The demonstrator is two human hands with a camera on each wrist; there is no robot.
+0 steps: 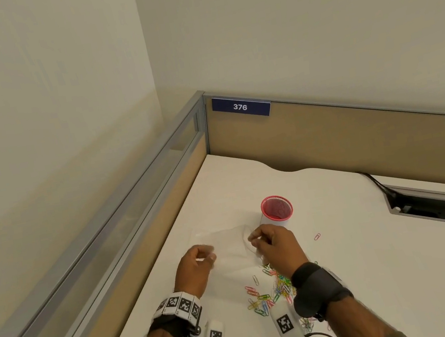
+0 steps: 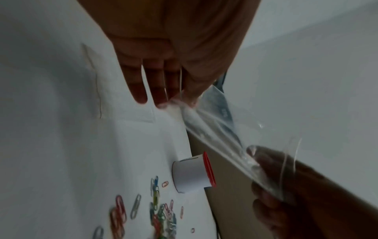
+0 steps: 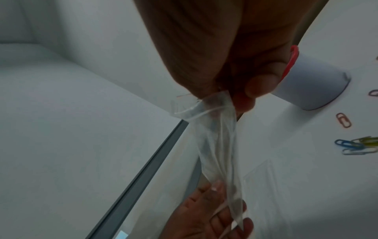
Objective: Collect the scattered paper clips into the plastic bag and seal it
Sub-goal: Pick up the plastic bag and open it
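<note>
so both hands pinch the clear plastic bag (image 1: 230, 244) taut between them, left hand (image 1: 195, 265) and right hand (image 1: 273, 244), above the paper clips (image 1: 272, 290).

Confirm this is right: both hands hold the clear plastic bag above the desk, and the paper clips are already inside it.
Not quite. The left hand and right hand do hold the plastic bag above the desk, but the head view shows the paper clips still scattered on the desk; the bag looks empty.
</note>
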